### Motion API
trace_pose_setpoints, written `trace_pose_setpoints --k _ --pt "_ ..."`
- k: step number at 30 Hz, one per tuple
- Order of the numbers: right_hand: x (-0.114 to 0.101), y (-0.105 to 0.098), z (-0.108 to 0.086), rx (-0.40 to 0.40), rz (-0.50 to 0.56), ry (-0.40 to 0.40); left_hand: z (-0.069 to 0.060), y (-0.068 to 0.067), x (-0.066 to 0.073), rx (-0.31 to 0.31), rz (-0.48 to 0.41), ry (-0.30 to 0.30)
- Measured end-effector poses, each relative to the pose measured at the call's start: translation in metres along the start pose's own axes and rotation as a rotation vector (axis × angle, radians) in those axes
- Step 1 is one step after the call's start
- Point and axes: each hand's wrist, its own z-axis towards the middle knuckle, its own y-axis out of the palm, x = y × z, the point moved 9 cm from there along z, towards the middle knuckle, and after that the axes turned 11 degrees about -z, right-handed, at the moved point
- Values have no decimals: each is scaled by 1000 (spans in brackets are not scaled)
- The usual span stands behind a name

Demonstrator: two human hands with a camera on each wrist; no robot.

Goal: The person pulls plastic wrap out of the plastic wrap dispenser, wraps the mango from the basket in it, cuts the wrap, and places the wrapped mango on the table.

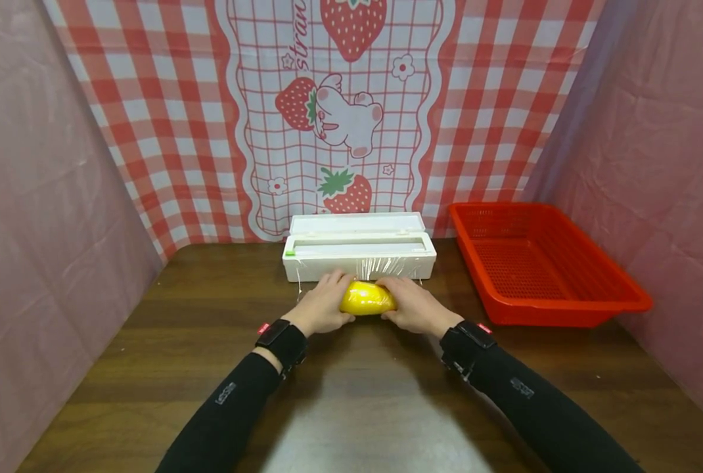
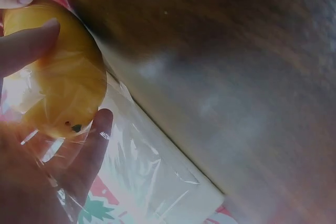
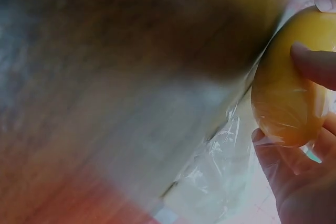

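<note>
Table (image 1: 150, 368): brown wood, grain running crosswise, far left corner rounded. Pale sheen (image 1: 381, 420) on the person's side of the fingers (image 1: 335, 279), darker shadows flanking it. Light speck (image 1: 598, 376) well to the right of the fingers. Standing on the wood just beyond the fingers: long white box (image 1: 328, 266), set crosswise, lid (image 1: 357, 223) raised at the back, green tab (image 1: 290, 253) at the left end of its top, clear film (image 1: 381, 266) across its front. Well right of the fingers: red plastic basket (image 1: 564, 305), floor slotted, near rim about level with them, far rim farther back.
</note>
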Motion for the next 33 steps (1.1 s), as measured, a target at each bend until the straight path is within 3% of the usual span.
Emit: trace_pose_setpoints --k 21,33 --pt "21 8 7 -90 257 93 9 -8 -12 32 -189 -56" --pt "23 4 9 -55 236 82 13 -11 -16 7 -274 -29"
